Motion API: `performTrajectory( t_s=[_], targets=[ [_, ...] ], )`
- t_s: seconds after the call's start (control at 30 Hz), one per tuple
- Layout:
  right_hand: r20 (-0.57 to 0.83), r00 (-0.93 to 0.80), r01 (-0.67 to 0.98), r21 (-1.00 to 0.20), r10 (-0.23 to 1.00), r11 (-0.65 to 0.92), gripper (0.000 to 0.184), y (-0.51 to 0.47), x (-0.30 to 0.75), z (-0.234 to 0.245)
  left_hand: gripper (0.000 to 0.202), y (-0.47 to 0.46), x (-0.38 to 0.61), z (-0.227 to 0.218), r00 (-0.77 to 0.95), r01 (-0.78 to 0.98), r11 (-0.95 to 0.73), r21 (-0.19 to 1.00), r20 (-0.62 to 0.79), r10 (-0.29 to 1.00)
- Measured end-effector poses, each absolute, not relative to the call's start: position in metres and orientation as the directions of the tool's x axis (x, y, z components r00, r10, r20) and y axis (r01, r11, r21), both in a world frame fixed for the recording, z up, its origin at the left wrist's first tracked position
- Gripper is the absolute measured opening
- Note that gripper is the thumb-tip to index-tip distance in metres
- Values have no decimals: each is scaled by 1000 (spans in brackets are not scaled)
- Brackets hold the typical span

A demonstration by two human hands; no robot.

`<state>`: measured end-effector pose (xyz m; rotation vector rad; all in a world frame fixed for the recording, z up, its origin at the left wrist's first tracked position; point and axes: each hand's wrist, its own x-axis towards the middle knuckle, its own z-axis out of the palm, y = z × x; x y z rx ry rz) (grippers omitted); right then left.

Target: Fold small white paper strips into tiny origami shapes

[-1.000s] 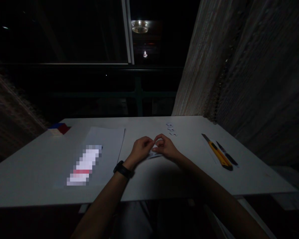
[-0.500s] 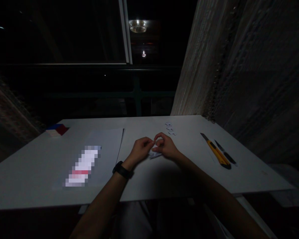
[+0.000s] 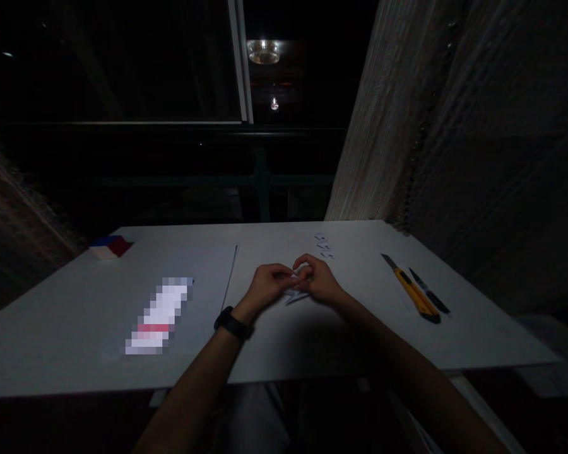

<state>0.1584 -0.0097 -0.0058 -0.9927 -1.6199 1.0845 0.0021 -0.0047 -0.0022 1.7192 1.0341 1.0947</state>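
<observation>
My left hand (image 3: 268, 284) and my right hand (image 3: 318, 280) meet over the middle of the white table (image 3: 274, 359). Between their fingertips they pinch a small piece of folded white paper (image 3: 295, 295), whose pointed lower part shows below the fingers. Both hands are closed on it, thumbs and forefingers together; the upper part of the paper is mostly covered. A dark watch band (image 3: 233, 323) circles the left wrist. Just beyond the right hand lie several small paper pieces (image 3: 324, 246) with dark marks or shadows.
To the right lie a yellow box cutter (image 3: 414, 293) and a dark, narrow-bladed knife (image 3: 429, 291). At left, a blurred-out bright rectangle (image 3: 158, 315) rests on white paper sheets (image 3: 213, 271). A colored cube (image 3: 111, 246) sits at the far left edge. Curtains (image 3: 364, 126) flank the dark window.
My fingertips have shifted slightly on the folded paper, and the left fingers now reach a little further across it. More of its lower point shows. The other things stay in place.
</observation>
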Motion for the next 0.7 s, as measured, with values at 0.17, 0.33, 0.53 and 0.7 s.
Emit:
performTrajectory(
  t_s=[0.17, 0.33, 0.53, 0.7],
  targets=[
    [244, -265, 152, -945, 933, 290, 34, -8, 158, -7, 22, -6, 1, 1, 276, 181, -311, 933, 255, 927],
    [206, -305, 141, -956, 930, 258, 36, -5, 157, -12, 21, -5, -1, 1, 234, 223, -264, 938, 211, 949],
    [183, -324, 66, -974, 928, 215, 38, -4, 160, -12, 24, -1, -1, -4, 239, 258, -235, 937, 173, 955],
    [81, -320, -1, -996, 944, 86, 38, -2, 162, -10, 32, -3, -1, -5, 378, 373, -363, 854, 218, 900]
  ],
)
